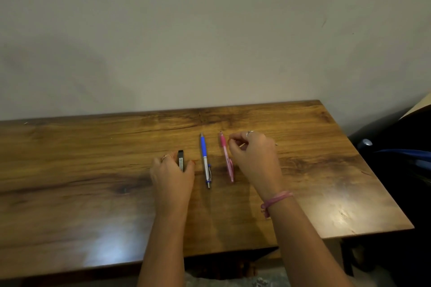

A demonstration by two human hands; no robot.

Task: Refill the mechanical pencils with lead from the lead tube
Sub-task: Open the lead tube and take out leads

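Observation:
A black lead tube (180,160) lies on the wooden table (93,170), and my left hand (172,175) closes on it with the thumb on its right side and fingers on its left. A blue and silver mechanical pencil (205,161) lies just right of the tube, tip pointing away from me. A pink mechanical pencil (225,156) lies parallel to it, further right. My right hand (254,156) hovers beside the pink pencil's upper half with thumb and forefinger pinched together. Whether those fingers hold anything is unclear.
The table backs onto a plain wall (210,42). Its right edge (373,170) drops off to dark bags or clothing with a blue item (401,154). My right wrist wears a pink band (275,200).

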